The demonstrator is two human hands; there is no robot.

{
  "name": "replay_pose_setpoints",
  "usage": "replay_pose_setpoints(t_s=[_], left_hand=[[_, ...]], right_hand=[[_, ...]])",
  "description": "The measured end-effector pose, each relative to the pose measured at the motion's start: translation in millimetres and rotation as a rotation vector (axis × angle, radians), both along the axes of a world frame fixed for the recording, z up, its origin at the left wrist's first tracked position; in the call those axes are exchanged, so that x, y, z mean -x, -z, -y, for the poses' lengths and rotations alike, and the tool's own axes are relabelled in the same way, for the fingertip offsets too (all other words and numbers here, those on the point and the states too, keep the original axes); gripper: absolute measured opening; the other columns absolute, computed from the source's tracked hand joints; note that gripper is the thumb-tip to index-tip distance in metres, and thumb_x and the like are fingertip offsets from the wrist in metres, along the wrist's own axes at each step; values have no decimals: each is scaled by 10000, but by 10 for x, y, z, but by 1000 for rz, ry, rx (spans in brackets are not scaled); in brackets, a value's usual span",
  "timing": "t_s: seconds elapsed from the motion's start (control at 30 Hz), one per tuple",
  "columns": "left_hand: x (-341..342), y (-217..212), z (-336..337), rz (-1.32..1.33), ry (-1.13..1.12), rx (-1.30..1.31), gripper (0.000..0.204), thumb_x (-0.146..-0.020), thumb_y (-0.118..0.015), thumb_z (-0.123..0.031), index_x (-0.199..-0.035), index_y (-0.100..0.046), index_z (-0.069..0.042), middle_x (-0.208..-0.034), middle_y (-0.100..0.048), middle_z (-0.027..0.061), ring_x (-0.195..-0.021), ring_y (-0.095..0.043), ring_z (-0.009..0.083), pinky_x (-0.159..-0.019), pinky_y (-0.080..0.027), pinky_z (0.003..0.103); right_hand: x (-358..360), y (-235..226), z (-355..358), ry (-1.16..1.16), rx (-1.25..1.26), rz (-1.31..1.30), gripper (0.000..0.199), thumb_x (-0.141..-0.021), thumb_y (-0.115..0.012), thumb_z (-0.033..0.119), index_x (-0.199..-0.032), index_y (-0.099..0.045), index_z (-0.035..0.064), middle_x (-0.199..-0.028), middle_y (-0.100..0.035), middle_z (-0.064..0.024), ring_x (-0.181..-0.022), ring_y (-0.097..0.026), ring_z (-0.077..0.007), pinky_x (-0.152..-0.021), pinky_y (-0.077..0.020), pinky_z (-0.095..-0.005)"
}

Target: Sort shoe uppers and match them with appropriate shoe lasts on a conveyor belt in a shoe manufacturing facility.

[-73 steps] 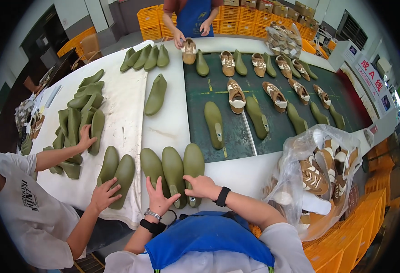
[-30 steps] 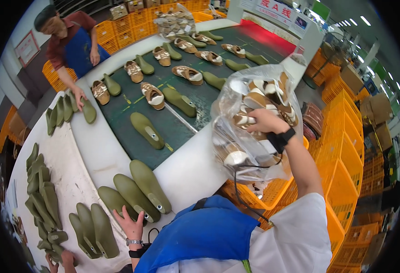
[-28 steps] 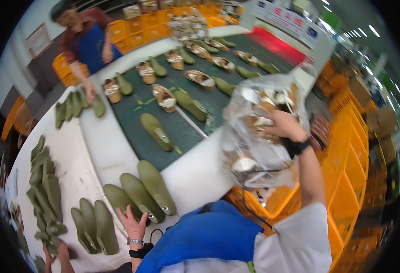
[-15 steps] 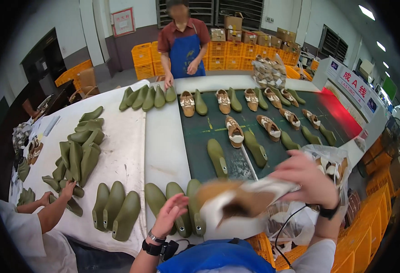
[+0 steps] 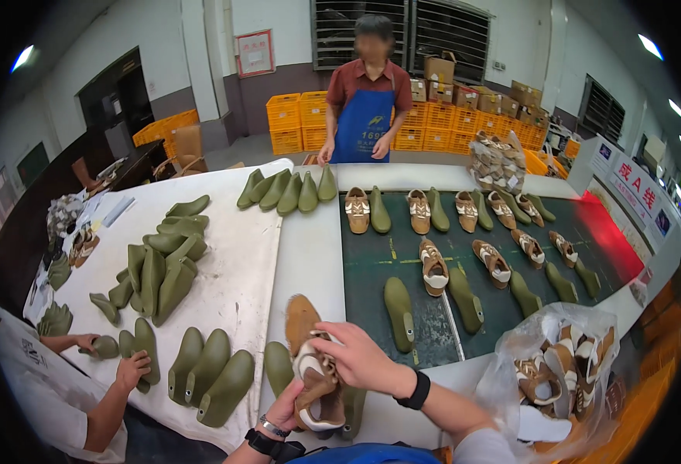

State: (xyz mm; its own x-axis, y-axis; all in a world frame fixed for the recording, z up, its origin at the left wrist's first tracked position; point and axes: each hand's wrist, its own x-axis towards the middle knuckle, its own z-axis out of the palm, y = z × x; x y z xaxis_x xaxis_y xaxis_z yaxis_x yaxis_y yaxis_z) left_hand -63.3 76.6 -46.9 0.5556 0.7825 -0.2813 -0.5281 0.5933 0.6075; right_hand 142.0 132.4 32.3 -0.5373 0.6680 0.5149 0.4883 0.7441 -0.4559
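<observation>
Leftmost, a co-worker's hand rests on a green shoe last at the near edge of the white table, w/ more lasts piled further up — not ours. Next, our left hand sits low at the table edge, palm up, wristwatch showing, fingers curled under the heel end of a brown-and-cream shoe upper; it cups the thing from below, fingers closed round it as far as we can see, though the tips are hidden behind the upper. Our right hand comes in from the lower right, black band on the wrist, forearm angled up-left, thumb and fingers pinched on the upper's collar from above. So the upper is held between both hands, just above the near lasts, toe pointing away from us. Risk as we judge it: the upper is soft and floppy — a loose pinch on the collar could let it fold or slip out, and it might knock the upright lasts standing just beside it. Further right, the dark green mat carries rows of lasts and finished uppers, and at far right a clear plastic bag of more uppers slumps at the table edge — it could slide off, approx. half seems to overhang.
</observation>
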Motion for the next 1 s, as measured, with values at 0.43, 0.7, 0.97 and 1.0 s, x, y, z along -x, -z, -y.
replay_pose_setpoints(t_s=[0.43, 0.7, 0.97, 1.0], left_hand=[[-499, 104, -174, -200, 2, -23, 555, -971, -338, -419, -1379, -275, -47, -1370, -392, 111, -1223, -434, 215, -1039, -354, 371], [-446, 21, -190, -213, -173, -161, 634, -925, -505, -288, -1420, -173, -71, -1378, -357, 109, -1252, -388, 210, -1035, -341, 357], [-412, -673, -3, -1280, -377, -1252, 814, -681, -668, -92, -1381, -256, -37, -1395, -256, 261, -1261, -328, 409, -1024, -330, 403], [-386, -648, -55, -1244, -386, -1240, 774, -673, -639, -62, -1363, -289, -26, -1388, -267, 269, -1245, -340, 427, -1025, -330, 403]], right_hand=[[-128, 511, 205, 371, 260, -257, 655, -629, -681, 47, -1247, -480, 130, -1134, -480, -115, -966, -544, -308, -767, -494, -367], [-92, 565, 48, 338, 22, -138, 577, -651, -591, 14, -1208, -533, 152, -968, -571, -85, -733, -608, -294, -635, -515, -370], [57, 74, 204, 412, -157, -86, 455, -650, -569, -4, -1094, -559, 96, -904, -602, -100, -730, -613, -303, -611, -505, -381], [68, 38, 191, 424, -170, -131, 437, -642, -569, -2, -1071, -566, 84, -892, -608, -99, -733, -614, -302, -610, -504, -381]])
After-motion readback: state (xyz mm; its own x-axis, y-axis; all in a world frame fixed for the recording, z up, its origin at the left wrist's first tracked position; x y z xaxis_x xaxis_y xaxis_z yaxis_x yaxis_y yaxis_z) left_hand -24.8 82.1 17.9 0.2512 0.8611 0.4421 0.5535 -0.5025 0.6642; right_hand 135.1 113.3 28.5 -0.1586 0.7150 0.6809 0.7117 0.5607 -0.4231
